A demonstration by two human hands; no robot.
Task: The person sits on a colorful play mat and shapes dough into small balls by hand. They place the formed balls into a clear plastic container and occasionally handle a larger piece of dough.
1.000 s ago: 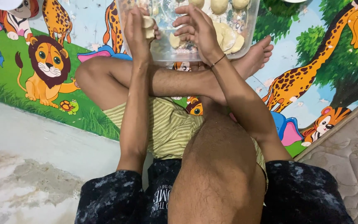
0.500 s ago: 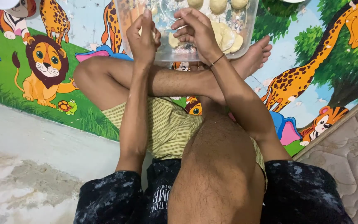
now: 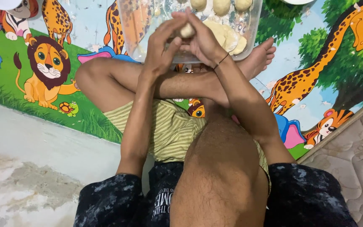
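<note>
A: Position of the hands?

B: Both raised over the near edge of the clear plastic tub (image 3: pixel 253 38). The left hand (image 3: pixel 160 48) and right hand (image 3: pixel 204 42) are pressed together around a small dough ball (image 3: pixel 187 30); only a pale sliver of it shows between the fingers.

A: Grip?

B: Narrow, cupped, both hands closed on the ball. It sits between the two, left hand on one side, right hand on the other, so neither is nearer. It looks roundish, no clear long axis (most of it is hidden).

A: What lies around?

B: Directly beyond the hands, inside the tub, a row of finished dough balls (image 3: pixel 221 6) along the far side and a flatter lump of dough (image 3: pixel 227 35) just beside the right hand. The tub stands on an animal-print mat (image 3: pixel 47 63), close to the person's crossed legs and bare foot (image 3: pixel 259 59).

A: Anything in the way?

B: Nothing between hands and tub; the tub has no lid on
</note>
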